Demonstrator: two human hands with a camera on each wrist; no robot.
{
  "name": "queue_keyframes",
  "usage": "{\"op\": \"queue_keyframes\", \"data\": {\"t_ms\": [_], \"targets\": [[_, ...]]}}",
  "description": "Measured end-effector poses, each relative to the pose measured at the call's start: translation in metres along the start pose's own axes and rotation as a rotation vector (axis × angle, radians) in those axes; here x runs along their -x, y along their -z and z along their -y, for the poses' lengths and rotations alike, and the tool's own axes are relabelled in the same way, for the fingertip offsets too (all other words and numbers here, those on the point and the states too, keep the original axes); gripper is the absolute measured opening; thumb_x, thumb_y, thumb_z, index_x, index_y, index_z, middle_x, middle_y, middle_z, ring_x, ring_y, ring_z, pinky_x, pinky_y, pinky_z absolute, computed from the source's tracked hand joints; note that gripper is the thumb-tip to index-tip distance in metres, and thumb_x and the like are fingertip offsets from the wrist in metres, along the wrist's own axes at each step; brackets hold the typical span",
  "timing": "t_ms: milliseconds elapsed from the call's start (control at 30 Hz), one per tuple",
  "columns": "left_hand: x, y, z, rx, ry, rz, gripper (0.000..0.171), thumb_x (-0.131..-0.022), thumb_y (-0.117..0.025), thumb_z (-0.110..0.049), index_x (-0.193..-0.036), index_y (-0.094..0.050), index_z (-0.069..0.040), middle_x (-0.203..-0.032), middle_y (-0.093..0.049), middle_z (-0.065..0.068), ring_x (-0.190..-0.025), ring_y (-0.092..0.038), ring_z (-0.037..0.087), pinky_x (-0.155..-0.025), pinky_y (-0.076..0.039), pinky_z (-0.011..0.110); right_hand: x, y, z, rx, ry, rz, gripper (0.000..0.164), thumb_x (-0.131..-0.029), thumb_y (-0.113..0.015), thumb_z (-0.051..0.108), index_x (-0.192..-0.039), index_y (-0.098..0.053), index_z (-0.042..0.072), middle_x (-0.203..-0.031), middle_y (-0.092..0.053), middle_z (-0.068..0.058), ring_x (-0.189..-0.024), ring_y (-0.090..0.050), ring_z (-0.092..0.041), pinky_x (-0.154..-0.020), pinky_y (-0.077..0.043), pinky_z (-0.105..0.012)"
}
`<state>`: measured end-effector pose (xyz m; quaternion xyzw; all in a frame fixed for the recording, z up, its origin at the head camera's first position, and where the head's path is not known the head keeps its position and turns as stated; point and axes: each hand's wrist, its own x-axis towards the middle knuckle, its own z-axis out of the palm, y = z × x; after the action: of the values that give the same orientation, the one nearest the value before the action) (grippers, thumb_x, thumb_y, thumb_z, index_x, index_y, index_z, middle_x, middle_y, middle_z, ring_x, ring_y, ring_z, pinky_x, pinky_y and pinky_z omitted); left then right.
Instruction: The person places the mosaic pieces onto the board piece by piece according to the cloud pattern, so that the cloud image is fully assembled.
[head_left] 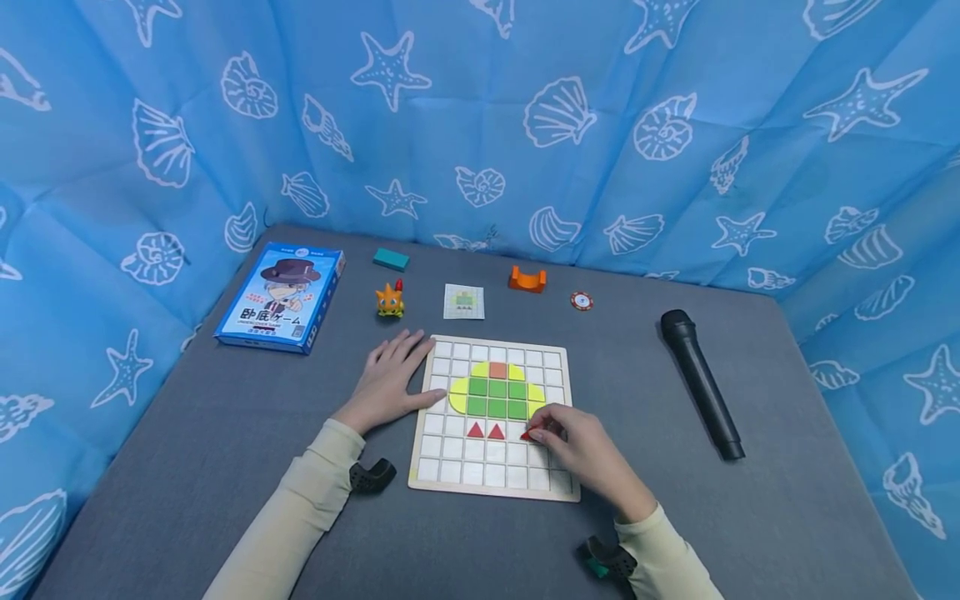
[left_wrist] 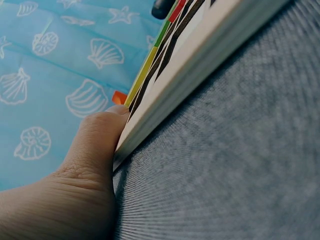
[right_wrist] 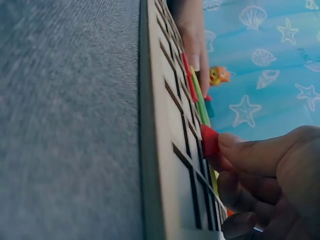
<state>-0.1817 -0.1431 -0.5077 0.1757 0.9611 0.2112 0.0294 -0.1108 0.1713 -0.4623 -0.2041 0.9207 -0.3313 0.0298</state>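
A wooden grid board with white squares lies on the grey table. Several green square tiles form a block on it, bordered by yellow curved tiles and topped by one orange-red square. Below the block sit two red triangle tiles, a left one and a right one. Between thumb and fingers, my right hand pinches another red triangle tile, low over the board's right part. My left hand lies spread at the board's left edge, thumb on its rim, fingers straight.
Behind the board are a small pattern card, an orange figurine, a teal block, an orange curved block and a round chip. A blue game box lies left; a black microphone lies right.
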Motion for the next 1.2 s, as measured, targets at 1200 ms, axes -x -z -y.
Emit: {"op": "queue_keyframes", "data": {"t_ms": [1200], "targets": [[0.002,0.001,0.001,-0.011,0.012,0.002,0.091,-0.083,-0.052,-0.071,-0.154,-0.023,-0.022,-0.159,-0.020,0.007,-0.147,-0.011,0.028,-0.114,-0.011,0.057,-0.011,-0.016,0.008,0.142,0.153,-0.071,0.006,-0.085,-0.073,0.013,-0.085,-0.068,0.018,-0.083,-0.060,0.010,-0.068,-0.047,0.000,-0.061,-0.044,-0.022]]}}
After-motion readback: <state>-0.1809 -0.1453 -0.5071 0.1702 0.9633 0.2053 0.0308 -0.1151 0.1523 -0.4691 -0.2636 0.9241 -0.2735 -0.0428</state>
